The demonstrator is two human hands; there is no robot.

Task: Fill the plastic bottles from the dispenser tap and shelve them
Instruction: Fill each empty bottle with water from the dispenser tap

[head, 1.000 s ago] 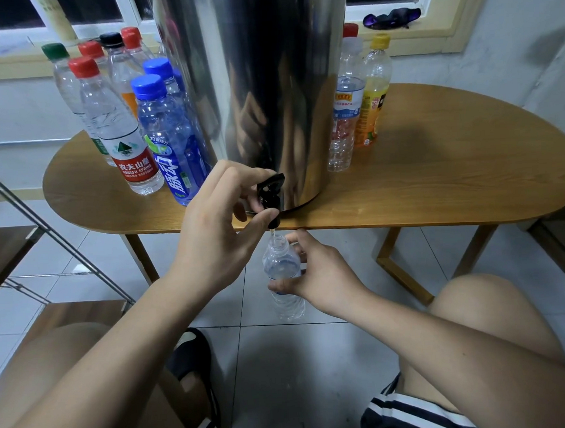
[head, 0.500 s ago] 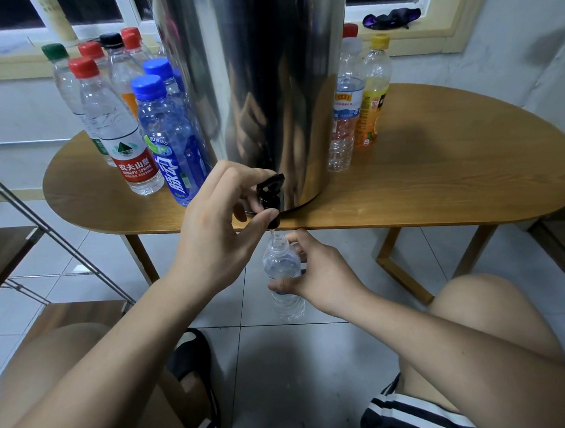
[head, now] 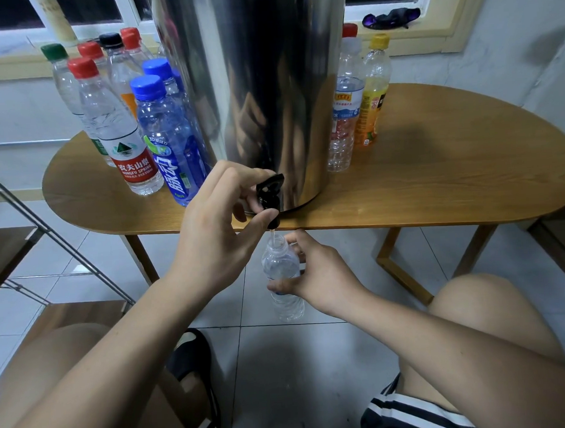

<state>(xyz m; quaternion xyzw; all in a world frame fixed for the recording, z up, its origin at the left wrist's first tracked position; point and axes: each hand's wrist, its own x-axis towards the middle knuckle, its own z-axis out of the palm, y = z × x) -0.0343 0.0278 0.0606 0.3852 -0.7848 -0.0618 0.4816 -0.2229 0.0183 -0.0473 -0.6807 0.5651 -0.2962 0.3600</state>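
A tall steel dispenser (head: 267,83) stands on the wooden table (head: 436,179), its black tap (head: 268,195) overhanging the front edge. My left hand (head: 216,230) grips the tap lever, fingers above and thumb below. My right hand (head: 313,274) holds a small clear uncapped bottle (head: 282,272) upright under the spout, below the table edge. A thin stream of water runs into its mouth. Several capped bottles stand left of the dispenser, among them a red-capped one (head: 120,137) and a blue-capped one (head: 169,144).
Three more bottles stand right of the dispenser, one with a yellow cap (head: 373,91). A metal-framed shelf with wooden boards (head: 11,247) is at the left. My knees and a black sandal (head: 190,353) are over the tiled floor. A dark object (head: 392,15) lies on the windowsill.
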